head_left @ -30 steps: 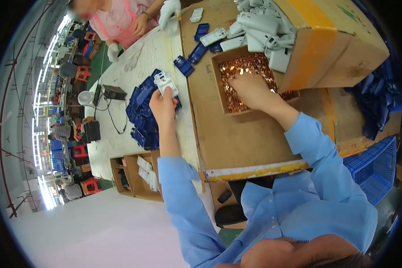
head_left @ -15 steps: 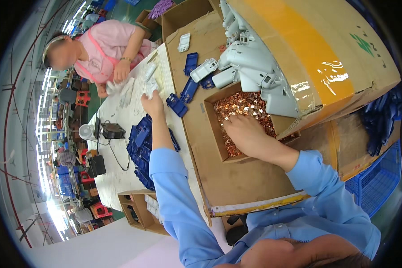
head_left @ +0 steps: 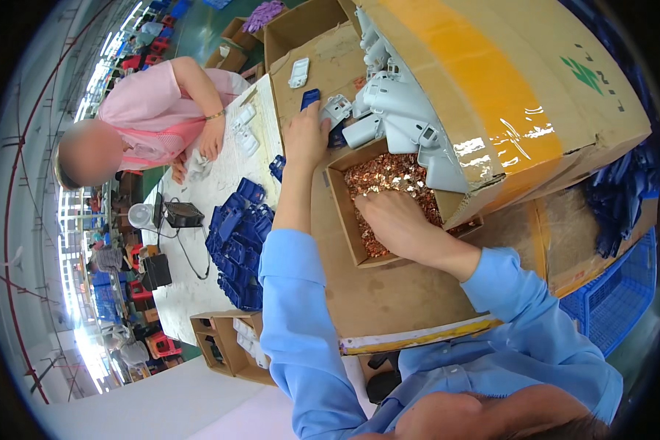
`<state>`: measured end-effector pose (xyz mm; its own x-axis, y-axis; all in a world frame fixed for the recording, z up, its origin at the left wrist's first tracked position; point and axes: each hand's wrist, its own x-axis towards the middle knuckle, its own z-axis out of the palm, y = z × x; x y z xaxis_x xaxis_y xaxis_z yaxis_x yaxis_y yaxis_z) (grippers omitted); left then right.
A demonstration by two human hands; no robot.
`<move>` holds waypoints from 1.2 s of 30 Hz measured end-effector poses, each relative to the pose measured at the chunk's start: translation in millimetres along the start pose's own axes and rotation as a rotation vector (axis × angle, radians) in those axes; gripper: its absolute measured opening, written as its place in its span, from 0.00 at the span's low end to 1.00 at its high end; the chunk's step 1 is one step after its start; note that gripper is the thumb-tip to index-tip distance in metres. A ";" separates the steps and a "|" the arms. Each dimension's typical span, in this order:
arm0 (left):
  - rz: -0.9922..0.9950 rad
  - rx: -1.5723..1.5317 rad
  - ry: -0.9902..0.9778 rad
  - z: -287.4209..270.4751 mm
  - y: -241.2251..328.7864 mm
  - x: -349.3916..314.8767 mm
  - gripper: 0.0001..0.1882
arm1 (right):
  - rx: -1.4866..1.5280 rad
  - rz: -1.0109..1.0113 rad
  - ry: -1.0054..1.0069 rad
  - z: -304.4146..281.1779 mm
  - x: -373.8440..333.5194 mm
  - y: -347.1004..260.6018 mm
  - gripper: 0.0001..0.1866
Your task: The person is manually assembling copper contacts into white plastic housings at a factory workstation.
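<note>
My left hand (head_left: 306, 138) reaches across the cardboard-covered table, its fingers and thumb closed about the near end of a whitish plastic housing (head_left: 336, 109). Just beyond its fingertips a dark blue housing (head_left: 311, 96) shows; whatever lies under the palm is hidden. My right hand (head_left: 394, 218) is bent down into an open cardboard box (head_left: 342, 213) filled with small copper-coloured metal pieces (head_left: 389, 170). Its fingers are drawn together among these pieces, and what the tips hold is hidden.
A large tipped carton (head_left: 506, 95) spills pale housings (head_left: 396, 95) beside the small box. Blue housings (head_left: 238, 242) are heaped on the white table (head_left: 176, 308), near a small fan (head_left: 141, 215). Across from me a person in pink (head_left: 154, 110) works with both hands. A blue crate (head_left: 623, 293) stands at right.
My left hand has left two pale parts on the white table and moved right to the housing on the cardboard. My right hand stays in the box. The person opposite leans lower.
</note>
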<state>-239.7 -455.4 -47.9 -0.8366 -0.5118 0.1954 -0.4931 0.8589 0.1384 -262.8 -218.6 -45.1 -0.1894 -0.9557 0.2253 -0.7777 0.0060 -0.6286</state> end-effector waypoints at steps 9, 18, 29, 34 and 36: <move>-0.400 -0.800 0.491 -60.9 7.4 -118.8 0.15 | 0.118 0.062 0.020 -2.0 2.2 -4.6 0.04; -0.823 -1.332 0.730 -47.9 126.4 -360.3 0.14 | 0.301 -0.063 -0.014 -30.3 -36.0 -55.3 0.08; -0.915 -0.905 0.946 29.2 274.6 -474.5 0.17 | 0.401 -0.066 -0.016 -34.4 -138.0 -81.4 0.07; -0.953 -0.785 0.784 58.6 293.3 -529.5 0.17 | 0.459 0.029 -0.091 -39.5 -170.6 -87.6 0.07; -0.958 -0.776 0.788 59.2 294.1 -542.0 0.17 | 0.471 0.052 -0.105 -36.5 -177.7 -84.2 0.08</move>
<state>54.5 75.7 -170.6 0.2006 -0.9659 0.1638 -0.3115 0.0956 0.9454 -185.6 -38.6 -5.0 -0.1403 -0.9824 0.1236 -0.4080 -0.0564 -0.9113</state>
